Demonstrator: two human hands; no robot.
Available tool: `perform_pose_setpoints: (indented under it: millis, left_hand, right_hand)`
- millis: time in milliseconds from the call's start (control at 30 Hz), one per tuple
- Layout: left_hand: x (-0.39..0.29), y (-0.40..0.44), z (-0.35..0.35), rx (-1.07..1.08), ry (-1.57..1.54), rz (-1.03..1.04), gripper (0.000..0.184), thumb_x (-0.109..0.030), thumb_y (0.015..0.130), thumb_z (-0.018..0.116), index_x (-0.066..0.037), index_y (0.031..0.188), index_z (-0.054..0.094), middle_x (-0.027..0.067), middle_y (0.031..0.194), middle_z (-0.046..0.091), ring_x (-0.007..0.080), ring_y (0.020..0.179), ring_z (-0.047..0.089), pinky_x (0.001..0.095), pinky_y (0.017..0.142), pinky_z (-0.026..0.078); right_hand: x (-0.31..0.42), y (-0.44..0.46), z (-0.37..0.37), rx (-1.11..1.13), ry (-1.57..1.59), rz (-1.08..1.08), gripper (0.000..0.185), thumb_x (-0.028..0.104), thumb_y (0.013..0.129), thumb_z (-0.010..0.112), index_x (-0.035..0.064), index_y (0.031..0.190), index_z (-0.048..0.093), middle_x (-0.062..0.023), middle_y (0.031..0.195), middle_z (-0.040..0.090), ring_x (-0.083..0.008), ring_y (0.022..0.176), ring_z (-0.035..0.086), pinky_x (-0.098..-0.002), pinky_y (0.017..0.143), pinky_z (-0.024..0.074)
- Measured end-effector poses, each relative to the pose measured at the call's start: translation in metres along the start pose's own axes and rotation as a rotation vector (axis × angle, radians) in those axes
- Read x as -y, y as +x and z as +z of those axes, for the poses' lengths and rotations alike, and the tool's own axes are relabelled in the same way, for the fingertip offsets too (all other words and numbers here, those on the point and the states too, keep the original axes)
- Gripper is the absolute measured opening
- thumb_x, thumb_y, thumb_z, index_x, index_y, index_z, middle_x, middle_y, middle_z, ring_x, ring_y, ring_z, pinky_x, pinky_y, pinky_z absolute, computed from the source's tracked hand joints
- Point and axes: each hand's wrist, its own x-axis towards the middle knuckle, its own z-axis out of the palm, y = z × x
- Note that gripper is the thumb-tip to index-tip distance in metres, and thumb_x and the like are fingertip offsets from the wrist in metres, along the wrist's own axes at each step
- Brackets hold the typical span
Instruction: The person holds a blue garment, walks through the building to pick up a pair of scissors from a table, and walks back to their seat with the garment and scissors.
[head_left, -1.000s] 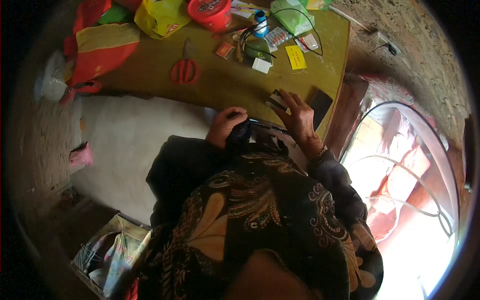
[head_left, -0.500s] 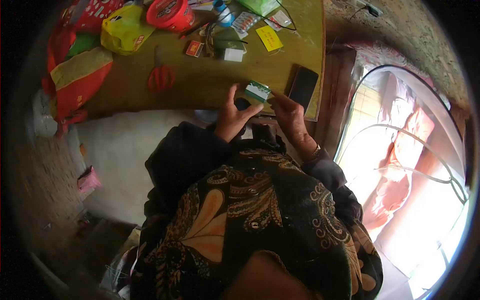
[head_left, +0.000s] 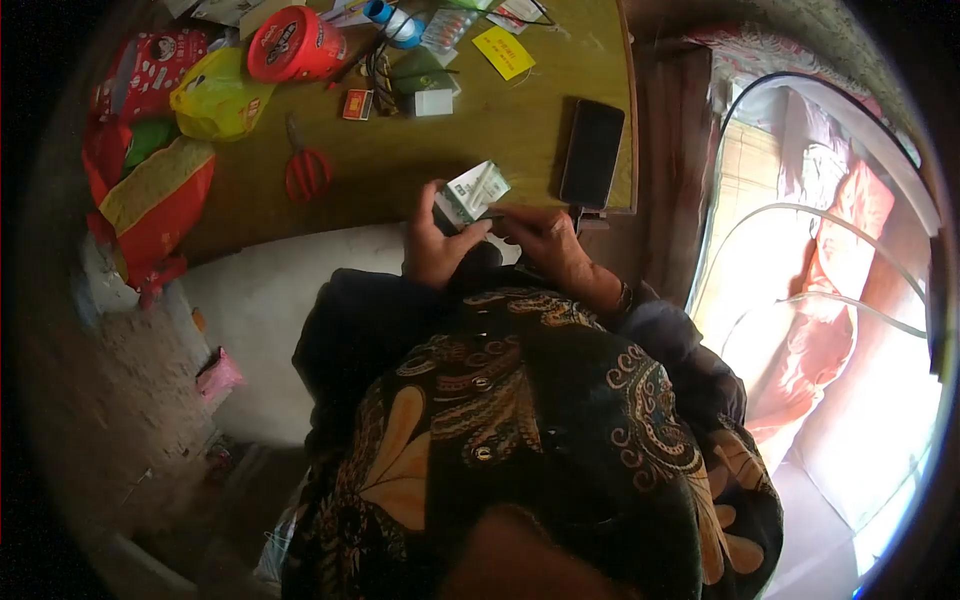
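Note:
Over the table's front edge, a small green-and-white carton (head_left: pixel 462 197) is tilted between my two hands. A pale flap or panel stands out on its right side. My left hand (head_left: pixel 435 245) grips the carton from the left, with fingers along the far left side and the thumb across the near side. My right hand (head_left: pixel 552 246) is closed, its fingertips pressed at the carton's lower right corner. Whether anything is inside the carton is too small to tell.
On the wooden table (head_left: pixel 400 165) lie a black phone (head_left: pixel 592 153), red-handled scissors (head_left: pixel 307 172), a matchbox (head_left: pixel 357 104), a white box (head_left: pixel 433 102) and a yellow card (head_left: pixel 504 52). Behind them are a red tub (head_left: pixel 297 45), a blue-capped bottle (head_left: pixel 393 22) and a yellow bag (head_left: pixel 222 95).
The carton has moved left and toward me, and it is turned so a white face and raised flap show. Both hands moved with it. The whole view has shifted slightly.

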Motion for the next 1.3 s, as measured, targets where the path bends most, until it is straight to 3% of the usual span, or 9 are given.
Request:
perform_pose_setpoints:
  millis: [100, 167, 300, 467, 600, 800, 867, 967, 1300]
  left_hand:
    - [-0.005, -0.004, -0.006, 0.030, -0.084, -0.114, 0.058, -0.008, 0.073, 0.077, -0.001, 0.121, 0.044, 0.0145, 0.104, 0.064, 0.0176, 0.096, 0.062, 0.0315, 0.081, 0.050]
    - [0.000, -0.005, -0.007, 0.026, -0.082, -0.122, 0.058, -0.008, 0.073, 0.076, -0.001, 0.121, 0.043, 0.0145, 0.105, 0.064, 0.0179, 0.096, 0.062, 0.0317, 0.082, 0.050]
    - [0.000, -0.008, -0.009, 0.019, -0.100, -0.094, 0.058, -0.005, 0.074, 0.075, -0.001, 0.122, 0.043, 0.0140, 0.107, 0.063, 0.0185, 0.099, 0.061, 0.0322, 0.084, 0.049]
    - [0.025, -0.009, -0.014, 0.020, -0.102, -0.057, 0.058, -0.002, 0.074, 0.074, -0.002, 0.123, 0.042, 0.0140, 0.109, 0.061, 0.0184, 0.104, 0.058, 0.0331, 0.088, 0.047]
    - [0.028, -0.010, -0.019, 0.038, -0.183, -0.056, 0.059, -0.001, 0.074, 0.073, -0.002, 0.124, 0.041, 0.0135, 0.113, 0.058, 0.0194, 0.106, 0.057, 0.0348, 0.090, 0.047]
    - [0.036, -0.012, -0.022, 0.009, -0.345, -0.140, 0.059, 0.000, 0.073, 0.073, -0.003, 0.123, 0.042, 0.0118, 0.112, 0.058, 0.0189, 0.105, 0.057, 0.0343, 0.090, 0.046]
    - [0.036, -0.011, -0.023, 0.005, -0.277, -0.101, 0.058, 0.000, 0.073, 0.073, -0.003, 0.122, 0.043, 0.0114, 0.110, 0.059, 0.0189, 0.106, 0.056, 0.0340, 0.091, 0.046]
    - [0.033, -0.011, -0.027, 0.006, -0.219, -0.031, 0.056, -0.001, 0.072, 0.073, -0.004, 0.121, 0.044, 0.0104, 0.108, 0.060, 0.0186, 0.106, 0.056, 0.0335, 0.091, 0.045]
    - [0.015, -0.018, -0.036, 0.015, -0.221, -0.014, 0.054, -0.001, 0.074, 0.073, -0.005, 0.120, 0.045, 0.0081, 0.109, 0.059, 0.0177, 0.105, 0.056, 0.0333, 0.092, 0.044]
  right_hand:
    - [-0.013, 0.001, -0.004, 0.051, -0.084, -0.001, 0.025, 0.013, 0.088, 0.059, 0.0000, 0.109, 0.065, -0.0151, 0.095, 0.069, -0.0162, 0.084, 0.066, -0.0288, 0.074, 0.0512]
    - [-0.012, 0.001, -0.005, 0.018, -0.005, 0.139, 0.022, 0.011, 0.085, 0.061, -0.0047, 0.100, 0.067, -0.0061, 0.075, 0.066, -0.0089, 0.071, 0.057, -0.0256, 0.066, 0.0482]
    - [-0.017, 0.003, -0.009, -0.028, -0.019, 0.075, 0.022, 0.013, 0.084, 0.061, -0.0051, 0.096, 0.067, -0.0053, 0.072, 0.065, -0.0090, 0.067, 0.056, -0.0260, 0.064, 0.0479]
    - [-0.040, 0.006, -0.012, 0.043, -0.054, 0.181, 0.026, 0.018, 0.088, 0.061, -0.0023, 0.102, 0.067, -0.0108, 0.082, 0.069, -0.0114, 0.072, 0.063, -0.0280, 0.063, 0.0515]
    - [-0.039, 0.008, -0.011, 0.095, -0.026, 0.228, 0.026, 0.018, 0.088, 0.061, -0.0031, 0.102, 0.067, -0.0090, 0.079, 0.068, -0.0110, 0.071, 0.061, -0.0268, 0.063, 0.0507]
    - [-0.051, 0.010, -0.004, 0.144, 0.146, 0.278, 0.028, 0.020, 0.090, 0.060, -0.0045, 0.101, 0.066, -0.0096, 0.081, 0.068, -0.0121, 0.074, 0.063, -0.0258, 0.067, 0.0511]
    - [-0.031, 0.011, 0.001, 0.035, 0.411, 0.488, 0.034, 0.024, 0.092, 0.059, -0.0062, 0.107, 0.062, -0.0129, 0.086, 0.068, -0.0171, 0.081, 0.066, -0.0275, 0.073, 0.0533]
    - [-0.023, 0.016, 0.002, 0.033, 0.497, 0.545, 0.040, 0.027, 0.093, 0.057, -0.0077, 0.113, 0.058, -0.0176, 0.095, 0.068, -0.0218, 0.087, 0.068, -0.0312, 0.077, 0.0552]
    - [-0.027, 0.023, 0.007, 0.120, 0.551, 0.388, 0.052, 0.042, 0.094, 0.053, -0.0051, 0.117, 0.056, -0.0201, 0.102, 0.065, -0.0238, 0.099, 0.064, -0.0335, 0.089, 0.0511]
